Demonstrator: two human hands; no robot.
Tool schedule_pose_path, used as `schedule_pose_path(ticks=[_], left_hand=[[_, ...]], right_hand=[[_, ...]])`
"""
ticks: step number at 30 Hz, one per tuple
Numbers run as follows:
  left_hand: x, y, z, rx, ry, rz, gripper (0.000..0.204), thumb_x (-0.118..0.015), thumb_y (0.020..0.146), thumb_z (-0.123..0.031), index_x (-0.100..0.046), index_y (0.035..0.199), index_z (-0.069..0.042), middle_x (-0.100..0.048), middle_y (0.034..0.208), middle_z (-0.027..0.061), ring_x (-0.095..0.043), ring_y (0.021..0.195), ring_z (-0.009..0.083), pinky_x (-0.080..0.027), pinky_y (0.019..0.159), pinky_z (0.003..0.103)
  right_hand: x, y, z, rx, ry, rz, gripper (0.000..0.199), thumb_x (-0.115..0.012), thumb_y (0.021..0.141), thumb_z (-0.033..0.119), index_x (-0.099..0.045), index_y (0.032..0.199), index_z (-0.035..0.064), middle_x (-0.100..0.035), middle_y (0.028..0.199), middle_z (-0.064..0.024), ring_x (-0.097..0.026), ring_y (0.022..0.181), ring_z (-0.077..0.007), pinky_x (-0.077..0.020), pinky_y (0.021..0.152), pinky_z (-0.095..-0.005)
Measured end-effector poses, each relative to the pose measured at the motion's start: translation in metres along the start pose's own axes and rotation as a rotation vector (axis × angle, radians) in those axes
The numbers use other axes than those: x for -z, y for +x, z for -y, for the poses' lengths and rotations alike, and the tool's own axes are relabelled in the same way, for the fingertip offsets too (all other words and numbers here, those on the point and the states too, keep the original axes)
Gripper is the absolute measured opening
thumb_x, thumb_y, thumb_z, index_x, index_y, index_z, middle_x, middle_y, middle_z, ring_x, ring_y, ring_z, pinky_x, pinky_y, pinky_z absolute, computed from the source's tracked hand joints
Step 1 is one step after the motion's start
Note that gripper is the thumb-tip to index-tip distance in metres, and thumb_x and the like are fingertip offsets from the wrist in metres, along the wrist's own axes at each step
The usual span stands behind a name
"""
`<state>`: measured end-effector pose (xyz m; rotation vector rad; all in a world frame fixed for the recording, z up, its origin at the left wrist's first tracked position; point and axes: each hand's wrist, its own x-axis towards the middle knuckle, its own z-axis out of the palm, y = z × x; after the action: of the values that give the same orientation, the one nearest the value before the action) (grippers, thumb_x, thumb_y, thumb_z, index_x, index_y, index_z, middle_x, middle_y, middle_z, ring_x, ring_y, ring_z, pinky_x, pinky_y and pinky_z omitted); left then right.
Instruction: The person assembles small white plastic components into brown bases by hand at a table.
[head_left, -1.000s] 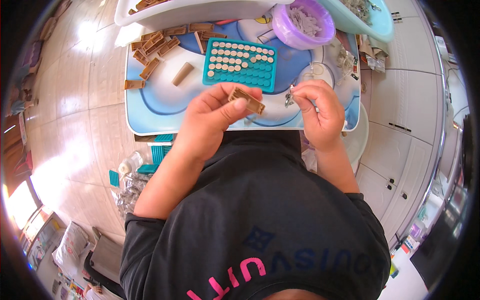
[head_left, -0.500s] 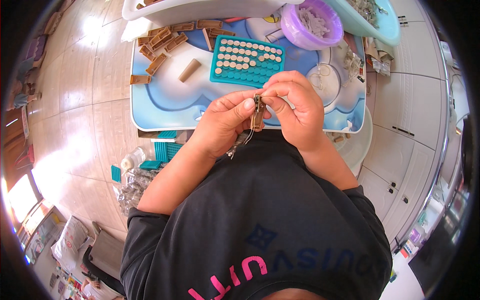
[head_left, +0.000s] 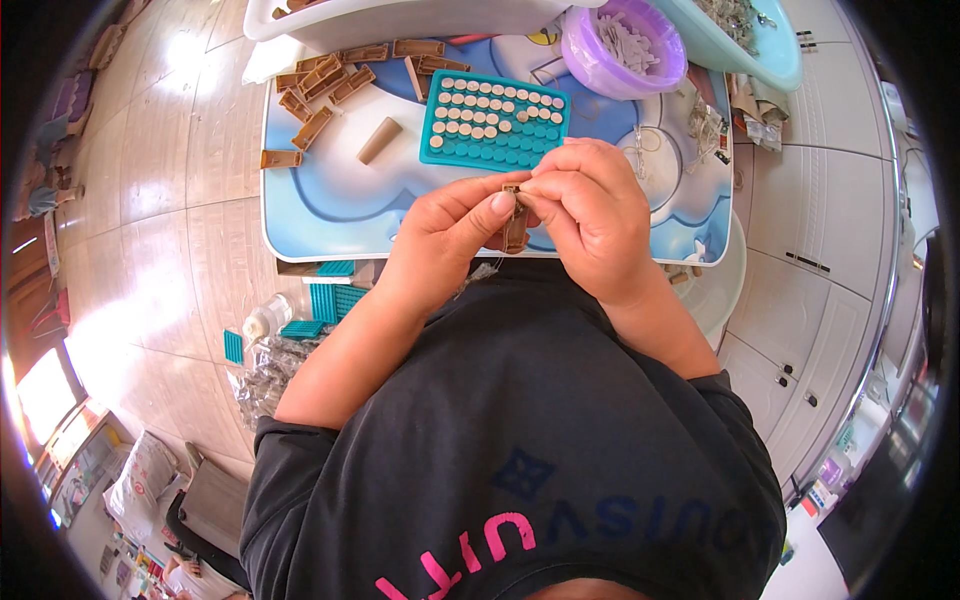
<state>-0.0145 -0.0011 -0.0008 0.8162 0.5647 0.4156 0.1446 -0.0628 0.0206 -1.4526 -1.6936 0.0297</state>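
Observation:
Just past the table's near edge, my left hand [head_left: 440, 225] is closed around a small brown plastic casing [head_left: 515, 236], its thumb along one side. My right hand [head_left: 592, 215] pinches at the casing's far end, thumb and forefinger together; whatever tiny part they may hold is hidden. The casing's open, hollow side faces up. Thin wires [head_left: 482, 274] trail below my left hand. Beyond the hands lies a teal tray [head_left: 430, 152] with rows of cream round pieces [head_left: 465, 115] in part of its round places.
Several brown casings [head_left: 322, 76] lie loose at the far left, and one sits apart, face down [head_left: 380, 140]. A purple basin [head_left: 573, 60] with pale pieces stands far right, beside a light-blue basin [head_left: 780, 70]. A white bin [head_left: 400, 25] borders the far edge.
The dark part and hanging wires seen at the casing before are now mostly out of sight. My right fingers have shifted slightly and curled closer over the casing's far end.

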Motion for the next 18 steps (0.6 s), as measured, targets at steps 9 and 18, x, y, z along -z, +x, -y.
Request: schedule_pose_path(ticks=[9, 18], left_hand=[[-0.008, -0.003, -0.007, 0.052, 0.056, -0.05, 0.03, -0.045, 0.098, -0.015, -0.053, 0.121, 0.001, -0.061, 0.093, 0.0048, -0.058, 0.082, 0.0102, -0.056, 0.073, 0.028], [-0.002, -0.001, -0.003, 0.025, 0.027, -0.081, 0.026, -0.045, 0.097, -0.014, -0.054, 0.115, 0.002, -0.061, 0.091, 0.0051, -0.059, 0.082, 0.0109, -0.055, 0.073, 0.028]], right_hand=[[-0.007, -0.01, 0.001, -0.13, 0.053, -0.003, 0.013, -0.07, 0.069, 0.003, -0.058, 0.075, 0.0061, -0.058, 0.081, -0.0057, -0.056, 0.074, -0.0261, -0.0433, 0.066, -0.0362], [-0.008, -0.012, 0.003, -0.06, 0.066, 0.003, 0.016, -0.069, 0.071, 0.003, -0.061, 0.084, 0.0053, -0.059, 0.083, -0.0062, -0.057, 0.074, -0.0256, -0.0436, 0.065, -0.036]])
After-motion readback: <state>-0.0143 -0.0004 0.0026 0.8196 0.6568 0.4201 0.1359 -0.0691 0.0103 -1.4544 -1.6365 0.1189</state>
